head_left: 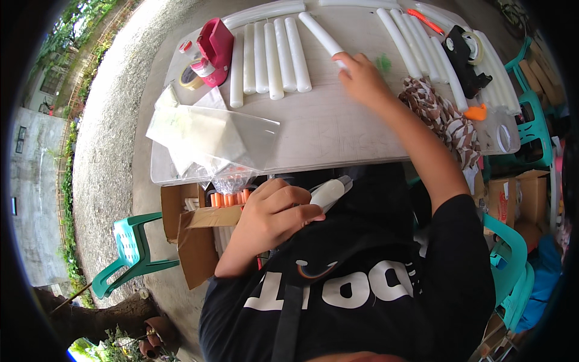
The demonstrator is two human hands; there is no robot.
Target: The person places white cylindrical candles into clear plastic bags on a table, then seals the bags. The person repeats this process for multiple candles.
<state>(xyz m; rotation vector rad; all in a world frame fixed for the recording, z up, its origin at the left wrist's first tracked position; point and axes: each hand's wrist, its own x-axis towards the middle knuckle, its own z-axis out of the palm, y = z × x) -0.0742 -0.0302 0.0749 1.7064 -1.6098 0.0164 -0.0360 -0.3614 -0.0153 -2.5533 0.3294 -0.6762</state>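
Note:
My right hand [365, 78] is closed around the near end of a white candle [319, 33], which slants over the far middle of the table. Close to my body, my left hand [271, 214] grips a white candle in clear plastic [329, 194]; its end sticks out past my fingers, and the rest is hidden. Several white candles [272, 60] lie side by side left of my right hand. Another group of white candles [402, 42] lies to its right. Clear plastic bags [211, 133] are piled at the table's near left.
A pink holder [215, 43] and tape roll [192, 77] stand at the table's left. On the right are a black tape dispenser [461, 63], an orange-red tool [425, 22] and a patterned cloth [437, 114]. A cardboard box [199, 241] and green chair [136, 241] are beside the table.

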